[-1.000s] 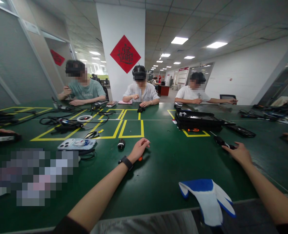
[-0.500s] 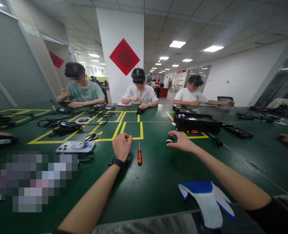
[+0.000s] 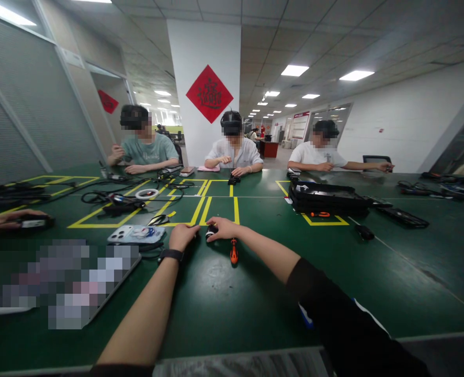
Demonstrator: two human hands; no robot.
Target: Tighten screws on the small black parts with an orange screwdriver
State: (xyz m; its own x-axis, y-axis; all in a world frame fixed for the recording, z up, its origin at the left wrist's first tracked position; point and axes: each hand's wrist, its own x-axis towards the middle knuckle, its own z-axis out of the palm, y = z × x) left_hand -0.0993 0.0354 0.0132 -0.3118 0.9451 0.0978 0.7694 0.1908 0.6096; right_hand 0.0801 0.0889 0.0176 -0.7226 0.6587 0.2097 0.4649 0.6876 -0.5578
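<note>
At the centre of the frame we see both hands at work over the green tabletop (image 3: 263, 296), drawn close together but not touching. The right hand (image 3: 224, 229) curls over a small black-and-white round piece (image 3: 211, 232), thumb and fingers closed about its sides — a grip that suits something so short and probably apt to roll. The left hand (image 3: 181, 238) faces it with fingers bunched; a dark patch shows by the tips, but we cannot tell whether they pinch anything.

Just below the right wrist lies an orange-and-black screwdriver (image 3: 234, 254), its handle towards the lower edge, which we judge leaves it easy to pick up. Left of the left hand, a phone (image 3: 139, 234) lies flat, apart from the gripped piece. Right of centre, a black tray (image 3: 329, 199) stands with its rim upward, perhaps so that loose parts stay gathered; an orange tool (image 3: 320, 214) lies beside its near edge. At lower right, the dark sleeve (image 3: 343, 314) hides most of a blue-and-white glove (image 3: 306, 317).
</note>
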